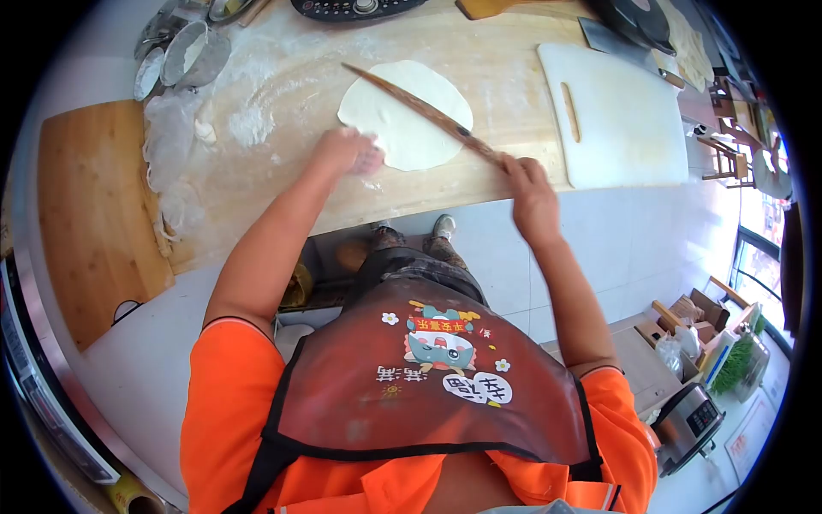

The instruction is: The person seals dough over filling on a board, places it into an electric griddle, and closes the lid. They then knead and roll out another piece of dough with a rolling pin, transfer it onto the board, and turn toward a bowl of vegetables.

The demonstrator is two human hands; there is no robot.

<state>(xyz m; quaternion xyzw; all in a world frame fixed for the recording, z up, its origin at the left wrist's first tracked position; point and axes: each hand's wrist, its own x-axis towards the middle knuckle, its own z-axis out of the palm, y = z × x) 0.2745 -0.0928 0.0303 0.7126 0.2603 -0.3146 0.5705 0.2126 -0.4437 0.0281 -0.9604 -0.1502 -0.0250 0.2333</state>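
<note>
A round, thin sheet of dough (411, 141) lies flat on the floured wooden worktop. Across it, on a diagonal, rests a long tapered wooden rolling pin (411, 101). My right hand (533, 199) is closed around the pin's near right end, just past the dough's edge. At the lower left rim of the dough is my left hand (349, 152), its fingers smeared by motion. Whether those fingers touch the dough or grip anything, I cannot tell.
A white cutting board (629, 120) lies to the right, with a knife (629, 50) behind it. Metal bowls (195, 56) and a crumpled plastic bag (171, 141) are at the left. A black appliance panel (355, 8) stands at the back. Loose flour (253, 124) is scattered left of the dough.
</note>
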